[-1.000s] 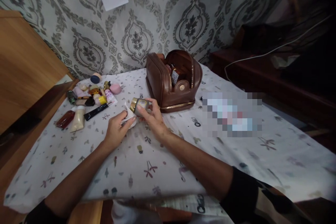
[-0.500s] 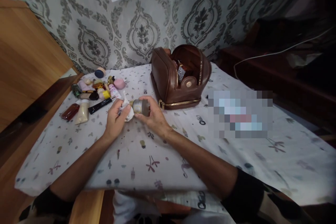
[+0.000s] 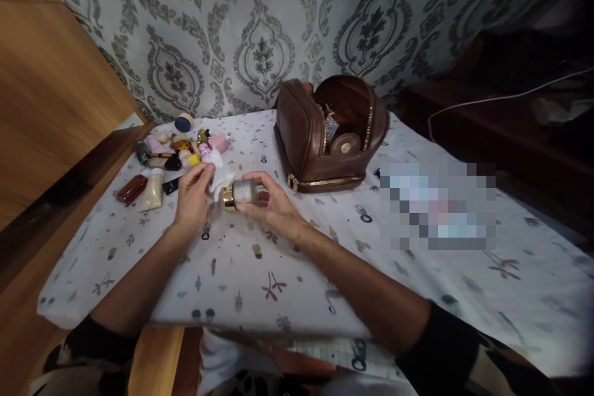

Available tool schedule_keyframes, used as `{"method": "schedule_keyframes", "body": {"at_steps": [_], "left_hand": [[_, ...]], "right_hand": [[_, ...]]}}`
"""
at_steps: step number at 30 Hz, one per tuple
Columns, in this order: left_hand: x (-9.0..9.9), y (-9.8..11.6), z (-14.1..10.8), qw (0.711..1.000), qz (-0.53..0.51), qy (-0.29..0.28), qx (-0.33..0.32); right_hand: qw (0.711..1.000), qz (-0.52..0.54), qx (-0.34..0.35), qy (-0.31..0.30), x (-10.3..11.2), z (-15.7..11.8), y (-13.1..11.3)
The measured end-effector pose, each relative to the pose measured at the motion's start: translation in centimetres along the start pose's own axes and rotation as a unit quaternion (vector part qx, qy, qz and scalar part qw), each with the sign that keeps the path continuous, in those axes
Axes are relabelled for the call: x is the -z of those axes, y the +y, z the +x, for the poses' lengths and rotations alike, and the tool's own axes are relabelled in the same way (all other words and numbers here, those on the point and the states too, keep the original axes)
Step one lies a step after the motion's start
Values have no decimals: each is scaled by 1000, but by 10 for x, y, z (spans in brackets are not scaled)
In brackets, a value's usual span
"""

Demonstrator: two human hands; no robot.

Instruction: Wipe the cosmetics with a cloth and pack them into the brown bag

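- Fingers of the right hand [image 3: 281, 210] curl partway shut around a small grey jar [image 3: 244, 193] in the head view, closed only as far as its body needs; the jar lies sideways, its gold end [image 3: 229, 197] facing the left hand [image 3: 191, 201], so that end stays exposed.
- Thumb and fingertips of the left hand pinch a crumpled white tissue [image 3: 221, 174], which leaves most of it hanging loose beside the gold end; whether the two touch, I can't tell.
- Both hands meet in front of the brown bag [image 3: 301, 147], probably because that gives them room between it and the cosmetics.
- Bag stands upright with its mouth unzipped, so a glittery item [image 3: 331, 129] shows inside.
- Cream tube [image 3: 153, 190], dark red bottle [image 3: 131, 189] and black tube [image 3: 172, 185] lie near the left hand, grouped with smaller cosmetics on the patterned cloth [image 3: 236, 278], perhaps for easy reach.
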State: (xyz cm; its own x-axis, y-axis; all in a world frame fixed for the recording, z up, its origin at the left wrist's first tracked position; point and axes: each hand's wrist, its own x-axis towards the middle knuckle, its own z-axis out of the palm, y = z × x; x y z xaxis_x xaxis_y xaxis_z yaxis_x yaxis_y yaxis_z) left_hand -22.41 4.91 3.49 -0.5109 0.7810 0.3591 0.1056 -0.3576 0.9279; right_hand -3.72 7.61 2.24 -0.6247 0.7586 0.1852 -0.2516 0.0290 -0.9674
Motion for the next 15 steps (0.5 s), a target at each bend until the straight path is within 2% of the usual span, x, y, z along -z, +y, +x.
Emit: {"method": "schedule_keyframes", "body": {"at_steps": [3, 6, 10, 15], "left_hand": [[3, 2, 7, 997, -57, 42, -8], [5, 1, 9, 998, -18, 56, -38], [4, 0, 3, 994, 67, 35, -82], [5, -3, 0, 992, 101, 26, -74]], "right_hand": [[999, 26, 0, 29, 1, 1, 2], [998, 44, 0, 46, 2, 3, 6], [996, 70, -12, 52, 2, 4, 7], [996, 78, -22, 49, 1, 2, 3]]}}
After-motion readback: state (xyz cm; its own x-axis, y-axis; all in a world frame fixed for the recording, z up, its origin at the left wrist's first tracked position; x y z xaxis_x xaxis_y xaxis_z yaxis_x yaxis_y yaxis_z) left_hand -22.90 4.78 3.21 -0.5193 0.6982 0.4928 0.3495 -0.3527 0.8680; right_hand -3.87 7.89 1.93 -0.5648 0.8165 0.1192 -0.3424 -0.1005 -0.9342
